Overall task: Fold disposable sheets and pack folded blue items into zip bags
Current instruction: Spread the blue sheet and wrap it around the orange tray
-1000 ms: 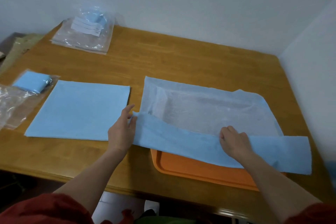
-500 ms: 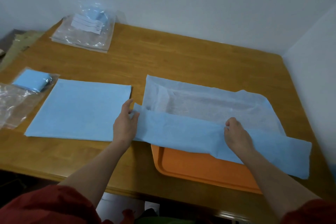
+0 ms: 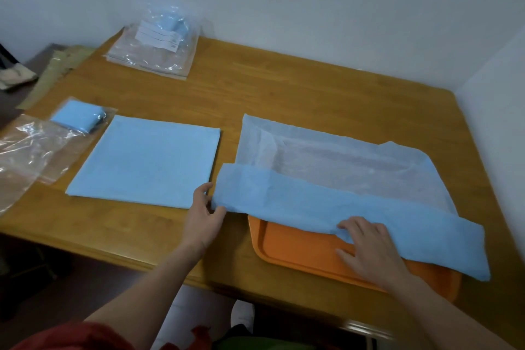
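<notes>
With the first fold only begun, the left hand (image 3: 206,216) pinches one end and the right hand (image 3: 366,247) presses flat on a blue sheet (image 3: 312,202) draped over a tray (image 3: 298,253) on the desk (image 3: 284,88), while a folded sheet (image 3: 145,162) awaits bagging.

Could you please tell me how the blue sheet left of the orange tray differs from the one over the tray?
The left sheet is a flat, all-blue square; the tray sheet is wrinkled, half folded, showing its whitish inner side. The left sheet lies on the wooden table; the tray sheet drapes over the orange tray. Both are blue disposable sheets.
</notes>
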